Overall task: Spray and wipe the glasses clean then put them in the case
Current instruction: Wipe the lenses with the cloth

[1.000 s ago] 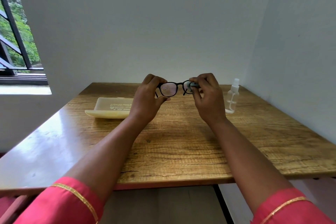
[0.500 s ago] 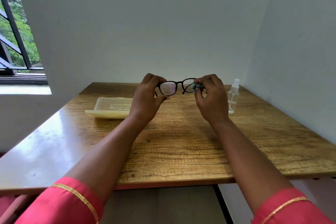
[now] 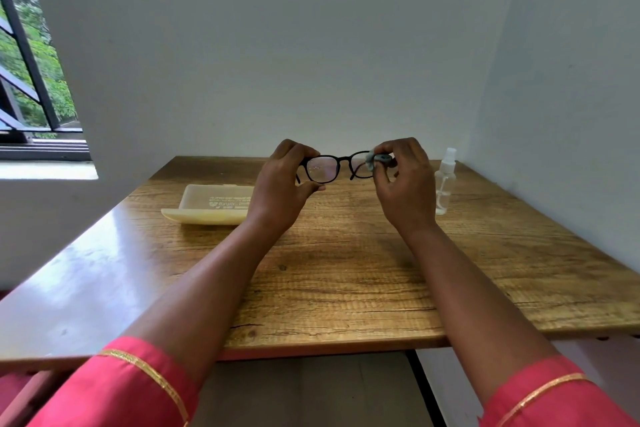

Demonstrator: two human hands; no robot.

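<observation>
We hold the glasses (image 3: 341, 166) above the surface (image 3: 346, 270). Left hand (image 3: 282, 187) grips the left lens rim; right hand (image 3: 403, 184) pinches a grey cloth (image 3: 375, 161) onto the right lens. Case (image 3: 211, 206) lies open at left, spray bottle (image 3: 445, 180) stands at right. Risk, in our judgement: hard rubbing against a one-sided grip could twist the frame or smear droplets on the left lens. Versus a second ago: the cloth has shifted outward along the right lens.
</observation>
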